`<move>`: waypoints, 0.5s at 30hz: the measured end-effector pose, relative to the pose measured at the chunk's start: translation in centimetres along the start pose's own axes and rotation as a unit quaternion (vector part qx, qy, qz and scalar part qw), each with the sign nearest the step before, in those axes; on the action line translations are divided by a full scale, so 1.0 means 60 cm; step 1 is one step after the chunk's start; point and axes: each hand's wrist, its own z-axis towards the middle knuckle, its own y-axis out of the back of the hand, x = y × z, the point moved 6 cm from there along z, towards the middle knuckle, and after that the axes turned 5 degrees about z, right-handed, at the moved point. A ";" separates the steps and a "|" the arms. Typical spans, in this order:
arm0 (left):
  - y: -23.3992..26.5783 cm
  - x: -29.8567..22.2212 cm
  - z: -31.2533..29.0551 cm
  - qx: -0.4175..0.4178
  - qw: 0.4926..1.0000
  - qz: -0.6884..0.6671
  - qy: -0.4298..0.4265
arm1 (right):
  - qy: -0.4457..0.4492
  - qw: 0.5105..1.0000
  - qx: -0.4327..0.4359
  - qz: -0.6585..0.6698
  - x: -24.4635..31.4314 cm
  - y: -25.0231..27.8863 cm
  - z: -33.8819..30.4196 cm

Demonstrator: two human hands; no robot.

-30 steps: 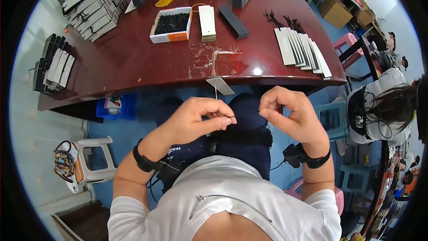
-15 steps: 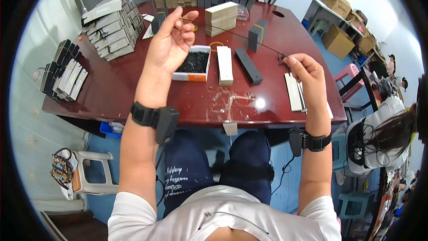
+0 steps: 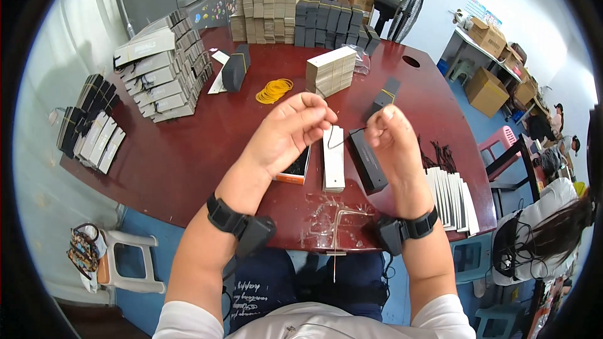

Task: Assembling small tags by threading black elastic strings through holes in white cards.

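Observation:
Above the desk, my left hand [image 3: 290,130] has thumb and fingers pinched on a thin black cord [image 3: 331,142]. The cord sags in a loop across to my right hand [image 3: 394,141], whose fingertips are closed on its other end. Below the cord lie a stack of white tag cards [image 3: 334,169] and a stack of black tag cards [image 3: 367,162]. Behind my left wrist, a small white and orange box [image 3: 292,179] of black cords is mostly hidden. A bent wire hook [image 3: 337,223] stands at the near desk edge, with clear scraps around it.
On the right, white cards [image 3: 453,198] lie fanned out with black cords [image 3: 442,156]. Yellow rubber bands [image 3: 274,91] and a block of white cards [image 3: 330,70] sit farther back. Bundled cards [image 3: 160,72] are piled at left. A person [image 3: 540,213] sits at right.
The cord was stretched taut between my widely spread hands; now it hangs slack. Both hands have come closer together and over the card stacks. The view has tilted up, showing more of the desk's back.

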 end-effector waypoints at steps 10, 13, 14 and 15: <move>-0.005 0.036 0.004 -0.025 0.997 0.070 0.036 | -0.008 1.000 0.025 -0.001 -0.020 -0.004 -0.004; -0.006 0.034 0.003 -0.028 0.996 0.081 0.029 | -0.019 1.000 0.007 0.000 -0.028 0.003 -0.006; -0.005 0.034 0.002 -0.034 0.995 0.088 0.028 | -0.027 1.000 -0.002 -0.005 -0.033 0.004 -0.007; -0.003 0.035 0.001 -0.039 0.994 0.096 0.026 | -0.035 0.999 -0.011 -0.010 -0.037 0.006 -0.008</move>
